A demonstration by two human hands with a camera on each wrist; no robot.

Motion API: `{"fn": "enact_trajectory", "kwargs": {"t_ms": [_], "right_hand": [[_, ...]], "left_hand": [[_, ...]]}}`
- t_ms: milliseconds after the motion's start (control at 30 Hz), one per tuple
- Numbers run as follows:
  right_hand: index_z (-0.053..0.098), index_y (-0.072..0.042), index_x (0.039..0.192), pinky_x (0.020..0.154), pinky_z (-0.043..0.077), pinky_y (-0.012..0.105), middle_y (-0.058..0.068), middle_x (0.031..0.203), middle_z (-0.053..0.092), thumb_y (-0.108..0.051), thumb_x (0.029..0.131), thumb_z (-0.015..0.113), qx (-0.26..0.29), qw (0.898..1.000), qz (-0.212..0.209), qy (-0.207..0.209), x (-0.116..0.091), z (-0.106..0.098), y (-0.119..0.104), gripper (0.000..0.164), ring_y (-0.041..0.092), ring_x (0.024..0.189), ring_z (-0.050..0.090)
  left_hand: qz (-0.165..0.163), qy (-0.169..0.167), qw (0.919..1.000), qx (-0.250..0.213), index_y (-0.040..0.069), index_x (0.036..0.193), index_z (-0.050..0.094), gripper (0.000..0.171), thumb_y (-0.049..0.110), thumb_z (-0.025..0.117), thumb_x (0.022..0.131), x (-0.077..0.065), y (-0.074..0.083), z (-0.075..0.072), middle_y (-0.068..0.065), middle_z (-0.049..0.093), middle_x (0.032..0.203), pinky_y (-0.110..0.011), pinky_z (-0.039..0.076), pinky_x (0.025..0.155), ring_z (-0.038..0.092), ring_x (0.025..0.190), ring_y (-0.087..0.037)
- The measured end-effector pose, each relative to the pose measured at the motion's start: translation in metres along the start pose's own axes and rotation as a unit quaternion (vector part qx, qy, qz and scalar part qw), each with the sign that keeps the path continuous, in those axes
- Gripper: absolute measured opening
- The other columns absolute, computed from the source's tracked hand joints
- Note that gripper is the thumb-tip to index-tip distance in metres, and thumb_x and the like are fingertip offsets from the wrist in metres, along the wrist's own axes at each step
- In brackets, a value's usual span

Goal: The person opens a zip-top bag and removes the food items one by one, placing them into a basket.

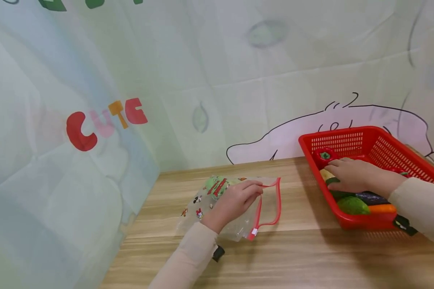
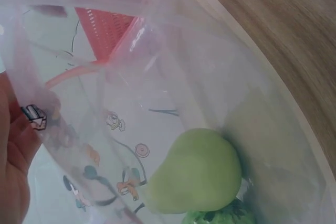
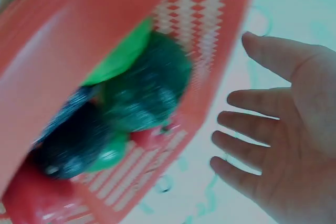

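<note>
My left hand (image 1: pixel 235 202) pinches the upper edge of a clear zip bag (image 1: pixel 240 228) with cartoon prints and a red zip strip; its mouth gapes toward the right. Inside the bag, in the left wrist view, lie a pale green pear-shaped piece (image 2: pixel 199 174) and a crinkled green piece (image 2: pixel 223 216). My right hand (image 1: pixel 359 175) is over the left part of a red basket (image 1: pixel 369 221), close to a yellowish piece (image 1: pixel 326 174). In the right wrist view its fingers (image 3: pixel 252 124) are spread and hold nothing.
The basket also holds a red bell pepper (image 1: pixel 323 155), a green vegetable (image 1: pixel 353 205), an orange carrot-like piece (image 1: pixel 383 208) and a dark eggplant-like piece (image 1: pixel 372 198). A printed cloth (image 1: pixel 209 60) hangs behind and left of the wooden table (image 1: pixel 293 257).
</note>
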State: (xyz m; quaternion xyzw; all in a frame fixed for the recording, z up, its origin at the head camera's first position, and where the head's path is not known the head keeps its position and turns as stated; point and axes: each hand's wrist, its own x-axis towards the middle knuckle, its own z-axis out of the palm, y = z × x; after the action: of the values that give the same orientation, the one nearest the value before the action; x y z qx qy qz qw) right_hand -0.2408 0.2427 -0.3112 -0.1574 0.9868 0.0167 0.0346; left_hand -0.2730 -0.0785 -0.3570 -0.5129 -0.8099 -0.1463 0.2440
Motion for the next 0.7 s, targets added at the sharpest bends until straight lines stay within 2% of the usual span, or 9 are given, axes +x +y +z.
{"fn": "enact_trajectory", "kwargs": {"t_ms": [133, 200, 267, 367, 467, 500, 600, 633, 700], "right_hand": [[0.061, -0.007, 0.114, 0.083, 0.051, 0.053, 0.016, 0.115, 0.061, -0.032, 0.075, 0.073, -0.014, 0.996, -0.043, 0.07, -0.004, -0.014, -0.036, 0.049, 0.038, 0.107, 0.056], [0.064, -0.011, 0.107, 0.078, 0.055, 0.045, 0.009, 0.105, 0.065, -0.03, 0.075, 0.074, -0.01, 0.994, -0.082, 0.074, -0.005, -0.014, -0.055, 0.039, 0.03, 0.096, 0.061], [0.065, -0.013, 0.103, 0.075, 0.056, 0.039, 0.005, 0.098, 0.066, -0.026, 0.076, 0.074, -0.01, 0.991, -0.123, 0.057, -0.005, -0.01, -0.076, 0.032, 0.022, 0.089, 0.062], [0.064, -0.013, 0.106, 0.077, 0.056, 0.036, 0.003, 0.1, 0.067, -0.025, 0.076, 0.073, -0.032, 0.983, -0.177, 0.028, 0.002, 0.007, -0.104, 0.034, 0.02, 0.09, 0.062], [0.061, -0.012, 0.113, 0.083, 0.054, 0.035, 0.004, 0.109, 0.065, -0.025, 0.076, 0.073, -0.084, 0.971, -0.219, 0.04, 0.018, 0.031, -0.126, 0.041, 0.02, 0.099, 0.06], [0.061, -0.012, 0.114, 0.083, 0.054, 0.034, 0.004, 0.11, 0.064, -0.026, 0.076, 0.073, -0.102, 0.967, -0.229, 0.055, 0.024, 0.039, -0.132, 0.042, 0.02, 0.101, 0.058], [0.064, -0.01, 0.104, 0.078, 0.052, 0.03, 0.004, 0.107, 0.063, -0.024, 0.079, 0.069, -0.13, 0.954, -0.243, 0.115, 0.044, 0.059, -0.143, 0.029, 0.018, 0.098, 0.057], [0.065, -0.009, 0.098, 0.075, 0.051, 0.029, 0.004, 0.102, 0.064, -0.022, 0.079, 0.068, -0.129, 0.952, -0.241, 0.137, 0.051, 0.066, -0.145, 0.023, 0.018, 0.095, 0.057], [0.066, -0.005, 0.093, 0.076, 0.05, 0.032, 0.006, 0.099, 0.066, -0.017, 0.08, 0.065, -0.092, 0.955, -0.23, 0.161, 0.064, 0.076, -0.148, 0.018, 0.021, 0.094, 0.059]], "left_hand": [[-0.002, 0.003, 1.0, -0.001, 0.013, 0.097, 0.065, 0.011, 0.014, 0.063, 0.086, -0.002, -0.001, 0.0, -0.001, 0.066, 0.11, -0.018, 0.049, 0.088, 0.064, 0.101, -0.01], [0.001, 0.008, 1.0, -0.003, 0.012, 0.097, 0.065, 0.011, 0.014, 0.064, 0.086, -0.002, -0.001, 0.0, -0.001, 0.067, 0.11, -0.018, 0.049, 0.088, 0.064, 0.1, -0.01], [0.001, 0.013, 0.9999, -0.005, 0.012, 0.097, 0.065, 0.011, 0.013, 0.064, 0.086, -0.003, 0.0, 0.0, -0.002, 0.067, 0.109, -0.018, 0.05, 0.088, 0.064, 0.099, -0.01], [-0.005, 0.018, 0.9998, -0.009, 0.012, 0.098, 0.066, 0.013, 0.013, 0.064, 0.085, -0.004, 0.001, -0.001, -0.001, 0.067, 0.109, -0.018, 0.049, 0.088, 0.064, 0.099, -0.01], [-0.009, 0.014, 0.9998, -0.011, 0.013, 0.099, 0.066, 0.013, 0.014, 0.063, 0.086, -0.006, 0.001, 0.0, -0.002, 0.066, 0.11, -0.018, 0.048, 0.09, 0.064, 0.101, -0.01], [-0.009, 0.014, 0.9998, -0.013, 0.013, 0.099, 0.066, 0.013, 0.014, 0.063, 0.086, -0.006, 0.002, 0.0, -0.002, 0.066, 0.11, -0.018, 0.048, 0.09, 0.064, 0.102, -0.01], [0.003, 0.026, 0.9995, -0.015, 0.011, 0.098, 0.067, 0.013, 0.013, 0.065, 0.085, -0.006, 0.003, 0.001, -0.003, 0.067, 0.109, -0.018, 0.049, 0.089, 0.064, 0.1, -0.011], [0.009, 0.034, 0.9993, -0.014, 0.01, 0.097, 0.067, 0.013, 0.013, 0.066, 0.084, -0.006, 0.004, 0.001, -0.003, 0.067, 0.108, -0.018, 0.049, 0.089, 0.065, 0.099, -0.011], [0.022, 0.053, 0.9983, -0.012, 0.01, 0.095, 0.068, 0.012, 0.011, 0.067, 0.083, -0.005, 0.006, 0.001, -0.003, 0.068, 0.106, -0.018, 0.05, 0.088, 0.065, 0.097, -0.012]]}}
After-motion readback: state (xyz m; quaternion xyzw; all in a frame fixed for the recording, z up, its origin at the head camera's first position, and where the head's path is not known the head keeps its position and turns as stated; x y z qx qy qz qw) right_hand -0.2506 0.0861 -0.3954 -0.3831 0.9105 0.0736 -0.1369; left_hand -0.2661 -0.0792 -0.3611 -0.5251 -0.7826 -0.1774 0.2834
